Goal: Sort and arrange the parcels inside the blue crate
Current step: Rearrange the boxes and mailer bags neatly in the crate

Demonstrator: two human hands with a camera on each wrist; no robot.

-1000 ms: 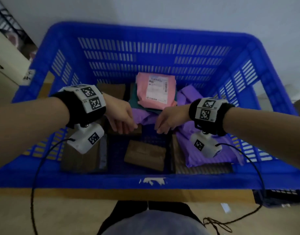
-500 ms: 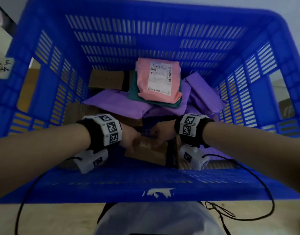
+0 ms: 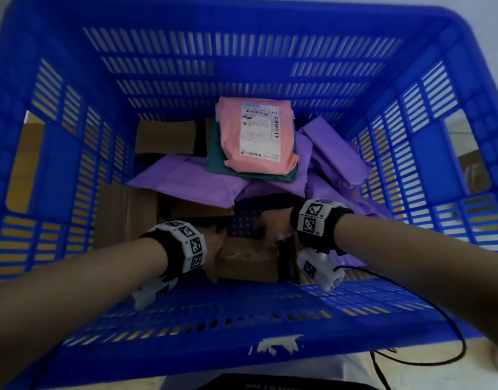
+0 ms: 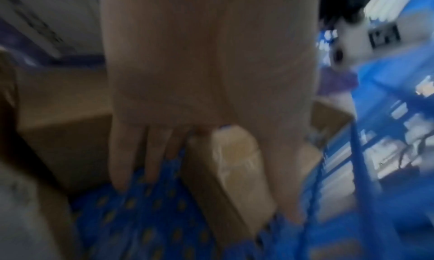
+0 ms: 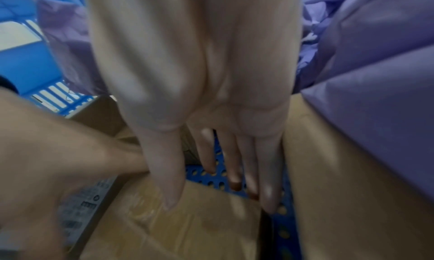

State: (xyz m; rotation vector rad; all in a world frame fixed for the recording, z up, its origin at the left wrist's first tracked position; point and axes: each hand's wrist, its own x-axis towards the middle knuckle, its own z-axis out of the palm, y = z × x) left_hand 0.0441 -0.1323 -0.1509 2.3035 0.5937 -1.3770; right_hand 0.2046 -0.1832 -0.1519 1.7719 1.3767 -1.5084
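Note:
The blue crate (image 3: 242, 327) holds mixed parcels. A small brown cardboard box (image 3: 246, 261) lies on the crate floor near its front wall. My left hand (image 3: 214, 249) grips the box's left end; in the left wrist view the box (image 4: 234, 171) sits between the fingers (image 4: 131, 152) and the thumb. My right hand (image 3: 271, 230) holds the far right edge. In the right wrist view its thumb (image 5: 164, 171) lies on the taped top (image 5: 187, 227) and its fingers (image 5: 232, 162) reach down the side to the floor.
A pink labelled parcel (image 3: 256, 136) rests on a green one (image 3: 217, 164) at the back. Purple mailers (image 3: 191, 184) spread across the middle and right (image 3: 335, 153). Brown boxes stand at the back left (image 3: 166, 136) and left (image 3: 124, 215). Another box (image 5: 340, 171) is close on the right.
Both hands have dropped from the purple mailers to the crate floor and taken hold of the small brown box. The head view has leaned in over the crate.

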